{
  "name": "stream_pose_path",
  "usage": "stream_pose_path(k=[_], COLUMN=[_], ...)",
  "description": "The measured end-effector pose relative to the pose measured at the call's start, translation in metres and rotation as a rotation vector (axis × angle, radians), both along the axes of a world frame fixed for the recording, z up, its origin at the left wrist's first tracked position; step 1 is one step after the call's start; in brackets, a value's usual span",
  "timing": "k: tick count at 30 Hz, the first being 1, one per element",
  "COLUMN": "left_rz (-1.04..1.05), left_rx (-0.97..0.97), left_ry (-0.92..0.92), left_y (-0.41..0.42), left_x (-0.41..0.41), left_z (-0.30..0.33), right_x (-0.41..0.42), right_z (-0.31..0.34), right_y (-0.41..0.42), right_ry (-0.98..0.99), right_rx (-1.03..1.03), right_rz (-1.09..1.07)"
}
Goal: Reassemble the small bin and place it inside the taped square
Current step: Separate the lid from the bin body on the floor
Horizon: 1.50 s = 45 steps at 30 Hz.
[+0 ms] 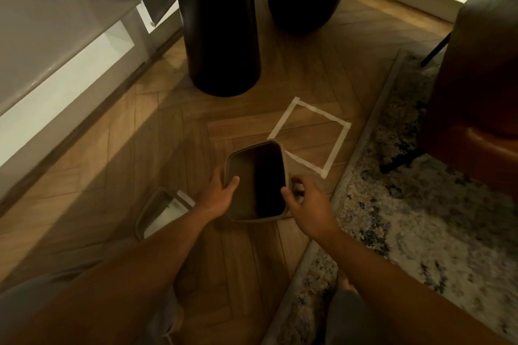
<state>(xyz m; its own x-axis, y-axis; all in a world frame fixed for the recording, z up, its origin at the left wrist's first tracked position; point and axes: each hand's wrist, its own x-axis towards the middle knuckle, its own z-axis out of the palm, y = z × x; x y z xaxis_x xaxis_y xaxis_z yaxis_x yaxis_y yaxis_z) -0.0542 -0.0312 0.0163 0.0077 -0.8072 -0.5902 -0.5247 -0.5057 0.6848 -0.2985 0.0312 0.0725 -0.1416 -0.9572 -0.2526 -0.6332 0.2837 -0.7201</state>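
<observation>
A small taupe plastic bin with a rounded rectangular mouth stood upright on the herringbone wooden floor, its dark inside open to the camera. It sat at the near left corner of the white taped square, overlapping that corner's tape, with most of its body outside the outline. The left hand gripped the bin's left rim, thumb hooked over the edge into the opening and the other fingers on the outer wall. The right hand was at the bin's right side with its fingers curled and spread; the thumb lay against the rim, but I could not tell whether the hand truly clasped the bin. To the left of the left forearm, a matching taupe frame-like lid part with a pale centre lay flat on the floor, apart from the bin. Two tall black glossy vases stood beyond the square. A mottled grey-and-cream rug bordered the floor on the right, just beside the taped outline.
</observation>
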Motion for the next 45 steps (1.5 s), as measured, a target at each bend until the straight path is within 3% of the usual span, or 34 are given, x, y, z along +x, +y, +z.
stream_pose_path(k=[3,6,13,20,30,41,45], left_rz=[0.044,0.104,0.113,0.013,-0.169,-0.291,-0.194], left_rx=[0.073,0.014,-0.093,-0.279,-0.157,-0.071,-0.106], left_ry=[0.049,0.143,0.173,0.05,0.088,0.195,0.165], left_y=[0.008,0.014,0.012,-0.011,-0.02,-0.019,-0.015], left_x=[-0.003,-0.008,0.009,0.033,0.031,0.004,0.021], left_z=[-0.011,-0.012,0.003,0.032,0.036,0.036,0.035], right_x=[0.001,0.002,0.009,0.03,0.048,0.03,0.043], right_z=[0.0,0.0,0.001,-0.001,-0.015,-0.015,0.005], right_y=[0.004,0.001,-0.01,-0.01,0.042,0.052,0.031], right_ry=[0.035,0.04,0.022,-0.162,-0.254,-0.13,0.092], right_rx=[-0.072,-0.114,-0.103,-0.055,0.039,0.146,0.064], right_rz=[0.092,0.198,0.179,0.023,-0.192,-0.312,-0.255])
